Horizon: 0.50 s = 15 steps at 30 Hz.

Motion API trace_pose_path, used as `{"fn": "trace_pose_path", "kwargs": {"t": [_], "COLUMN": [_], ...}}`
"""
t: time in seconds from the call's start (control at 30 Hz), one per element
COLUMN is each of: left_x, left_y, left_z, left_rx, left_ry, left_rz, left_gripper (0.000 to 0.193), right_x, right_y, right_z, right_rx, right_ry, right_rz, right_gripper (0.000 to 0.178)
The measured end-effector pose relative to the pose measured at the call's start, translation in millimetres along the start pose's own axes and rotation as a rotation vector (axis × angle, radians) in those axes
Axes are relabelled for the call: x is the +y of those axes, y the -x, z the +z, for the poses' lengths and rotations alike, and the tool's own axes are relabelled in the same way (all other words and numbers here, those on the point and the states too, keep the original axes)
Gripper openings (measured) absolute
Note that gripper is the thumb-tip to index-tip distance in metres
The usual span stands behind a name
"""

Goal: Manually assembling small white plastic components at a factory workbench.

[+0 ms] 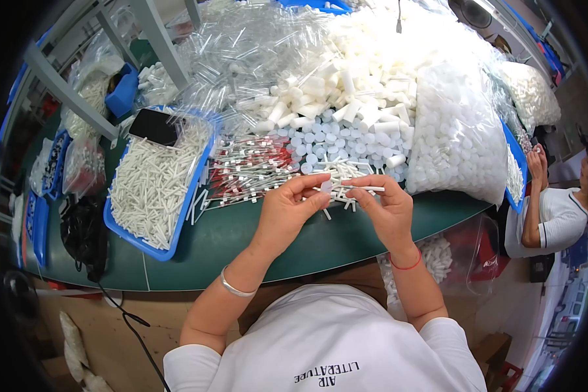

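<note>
Head view: showed white sticks (153, 196) heaped loose in blue tray (158, 252); above green worktop (326, 242), pinched pale piece (326, 187) by closed fingertips of left hand (286, 206), slim rod (374, 189) likewise by right hand (391, 210); appeared mid-piece, with joining undeterminable; left bulging clear bag (460, 127) seemingly unworked.

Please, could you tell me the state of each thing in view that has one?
Left hand: pinching a small whitish piece
Right hand: pinching a thin white stick
Blue tray: filled with white sticks
Black phone: lying at the tray's far end, dark
Large clear bag: bulging with whitish pieces
</note>
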<state>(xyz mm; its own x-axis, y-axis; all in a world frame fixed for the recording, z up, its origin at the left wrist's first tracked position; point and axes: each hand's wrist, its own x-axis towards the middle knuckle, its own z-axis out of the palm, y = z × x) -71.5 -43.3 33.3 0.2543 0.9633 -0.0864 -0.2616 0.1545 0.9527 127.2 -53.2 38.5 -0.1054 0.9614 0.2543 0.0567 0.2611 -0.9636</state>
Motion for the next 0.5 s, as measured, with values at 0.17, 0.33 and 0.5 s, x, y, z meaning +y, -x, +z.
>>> {"fn": "trace_pose_path", "kwargs": {"t": [0.17, 0.33, 0.5], "left_x": [-4.3, -4.5, -3.9], "left_y": [-0.8, -1.4, -2.4], "left_z": [-3.2, -6.9, -7.9], "left_rx": [0.020, -0.034, -0.056], "left_ry": [0.134, 0.194, 0.315], "left_rz": [-0.035, -0.152, -0.227], "left_gripper": [0.034, 0.030, 0.030], "right_x": [1.8, 4.6, 4.5], "right_y": [-1.2, -0.5, -2.6], "right_z": [2.6, -2.4, -1.3], "right_rx": [0.063, 0.013, 0.006], "right_ry": [0.024, 0.020, 0.020], "right_rz": [-0.095, -0.075, -0.121], "right_gripper": [0.014, 0.016, 0.015]}}
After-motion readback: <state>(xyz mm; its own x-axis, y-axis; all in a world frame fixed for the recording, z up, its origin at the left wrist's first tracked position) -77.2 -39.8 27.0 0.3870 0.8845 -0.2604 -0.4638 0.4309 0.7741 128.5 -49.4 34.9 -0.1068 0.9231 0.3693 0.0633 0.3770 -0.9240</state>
